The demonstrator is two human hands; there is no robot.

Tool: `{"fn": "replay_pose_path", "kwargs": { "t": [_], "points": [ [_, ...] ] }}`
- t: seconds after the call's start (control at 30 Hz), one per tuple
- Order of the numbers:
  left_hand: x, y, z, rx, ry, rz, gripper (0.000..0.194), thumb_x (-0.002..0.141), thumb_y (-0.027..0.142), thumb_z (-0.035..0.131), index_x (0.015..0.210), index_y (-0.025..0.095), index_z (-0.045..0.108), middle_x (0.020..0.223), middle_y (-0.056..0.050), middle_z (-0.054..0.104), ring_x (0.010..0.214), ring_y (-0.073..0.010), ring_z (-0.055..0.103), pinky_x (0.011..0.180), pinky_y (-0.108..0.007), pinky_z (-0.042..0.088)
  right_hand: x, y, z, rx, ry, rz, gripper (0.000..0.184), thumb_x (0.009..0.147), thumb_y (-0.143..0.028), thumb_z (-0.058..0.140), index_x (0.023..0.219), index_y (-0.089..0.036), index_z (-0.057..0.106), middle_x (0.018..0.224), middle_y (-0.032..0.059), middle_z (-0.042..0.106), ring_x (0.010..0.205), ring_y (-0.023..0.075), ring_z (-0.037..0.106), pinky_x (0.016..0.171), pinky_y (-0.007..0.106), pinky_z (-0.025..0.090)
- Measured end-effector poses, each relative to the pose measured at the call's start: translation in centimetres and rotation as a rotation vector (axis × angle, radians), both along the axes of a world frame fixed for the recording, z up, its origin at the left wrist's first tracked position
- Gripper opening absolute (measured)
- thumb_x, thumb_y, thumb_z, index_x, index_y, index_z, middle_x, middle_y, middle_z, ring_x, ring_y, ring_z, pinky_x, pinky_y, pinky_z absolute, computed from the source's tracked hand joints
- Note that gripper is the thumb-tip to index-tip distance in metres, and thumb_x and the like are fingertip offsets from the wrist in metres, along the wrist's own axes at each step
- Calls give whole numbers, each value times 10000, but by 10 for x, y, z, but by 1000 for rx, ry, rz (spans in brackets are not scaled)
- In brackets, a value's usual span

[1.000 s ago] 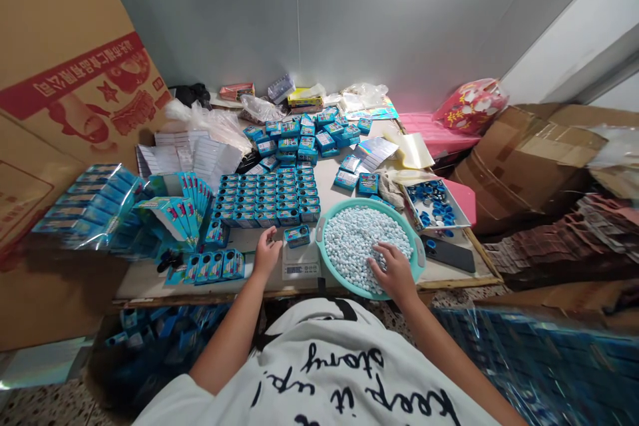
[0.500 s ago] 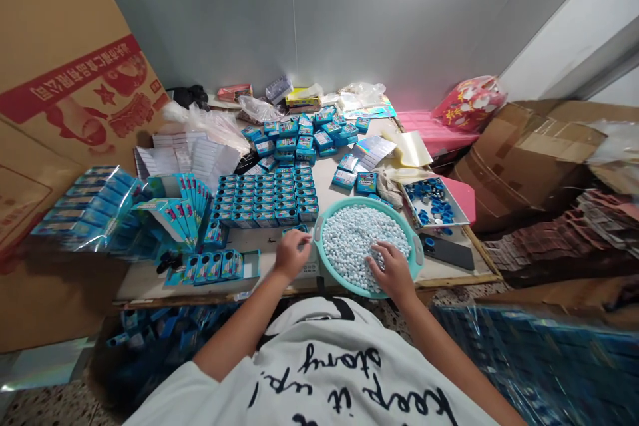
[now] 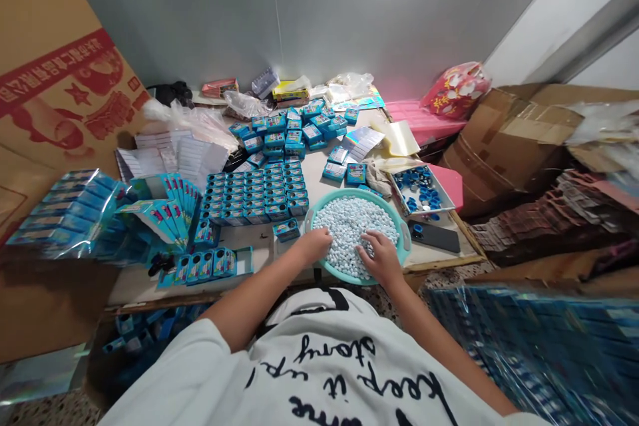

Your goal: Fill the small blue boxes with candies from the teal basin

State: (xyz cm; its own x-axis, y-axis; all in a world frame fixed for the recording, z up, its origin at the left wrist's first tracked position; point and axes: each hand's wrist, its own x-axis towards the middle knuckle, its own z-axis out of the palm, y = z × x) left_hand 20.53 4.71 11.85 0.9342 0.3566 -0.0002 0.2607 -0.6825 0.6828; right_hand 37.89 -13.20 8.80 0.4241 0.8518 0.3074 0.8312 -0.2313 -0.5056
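A turquoise basin (image 3: 313, 205) full of small pale blue-white pellets (image 3: 349, 216) stands at the table's front edge. My left hand (image 3: 317, 244) is over its left side with the fingers curled closed. Whatever those fingers hold, if anything, is hidden. In the right half of the basin, my right hand (image 3: 380, 255) rests on the pellets with thumb and fingers apart. One small blue box (image 3: 286, 231) lies just left of the basin, beyond my left forearm.
Left of the basin stand rows of blue boxes (image 3: 254, 194), with a loose pile (image 3: 292, 130) behind them. A white tray (image 3: 399, 196) of blue pieces and a dark phone (image 3: 435, 237) lie to the right. Large cartons (image 3: 499, 140) flank the table.
My left hand has moved right, from beside the basin's left handle to over the pellets. A blue box now shows where it was. My right hand stays in the pellets; the view has shifted slightly.
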Motion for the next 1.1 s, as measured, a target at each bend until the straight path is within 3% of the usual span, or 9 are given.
{"fn": "replay_pose_path", "kwargs": {
  "t": [0.13,0.37,0.43,0.53,0.63,0.73,0.87,1.1],
  "points": [
    [2,8,6,-19,13,-68,195,704,83,599,551,203,610,701,-86,608,693,-194,579,767,-312,505,0,0,1,-5,5,-3,344,897,-416,553,1170,-229,645,1229,126,610,1150,306,557,980,496,439],
    [-5,18,16,-84,-43,-83,158,712,110,571,711,206,696,766,-41,662,737,-167,609,766,-271,497,0,0,3,-17,9,-11,337,891,-407,554,1160,-229,653,1227,119,612,1147,300,557,981,481,439],
    [-12,23,21,-110,-89,-37,171,741,131,562,784,205,710,821,-46,688,770,-172,625,776,-280,506,0,0,4,-17,8,-14,331,892,-404,554,1157,-233,654,1227,117,613,1146,299,557,986,481,436],
    [-27,36,31,-115,-165,151,188,783,183,572,891,212,722,945,-60,716,869,-192,650,832,-307,524,0,0,4,-19,8,-16,325,892,-404,557,1151,-234,655,1222,117,615,1139,298,560,988,482,437],
    [-50,53,37,-27,-240,395,199,790,226,616,951,224,733,983,-58,727,949,-218,656,912,-352,516,1,0,4,-17,9,-14,328,889,-407,560,1151,-232,654,1221,120,615,1137,301,562,986,487,441],
    [-73,66,37,51,-290,524,155,790,253,651,911,246,747,968,-48,735,1000,-232,652,975,-382,489,1,0,3,-12,6,-15,329,889,-407,560,1154,-235,653,1220,120,615,1138,303,563,981,491,444],
    [-87,70,30,102,-294,558,126,815,293,655,886,272,757,931,-34,744,969,-226,662,970,-379,485,1,0,3,-17,7,-15,322,891,-406,557,1148,-236,651,1214,115,615,1138,299,562,983,483,443],
    [-77,64,17,215,-100,479,142,820,306,652,902,251,755,980,-58,750,993,-250,663,945,-391,497,1,1,5,-26,5,-15,313,895,-397,565,1142,-222,646,1221,114,611,1139,294,560,990,468,437]
  ]
}}
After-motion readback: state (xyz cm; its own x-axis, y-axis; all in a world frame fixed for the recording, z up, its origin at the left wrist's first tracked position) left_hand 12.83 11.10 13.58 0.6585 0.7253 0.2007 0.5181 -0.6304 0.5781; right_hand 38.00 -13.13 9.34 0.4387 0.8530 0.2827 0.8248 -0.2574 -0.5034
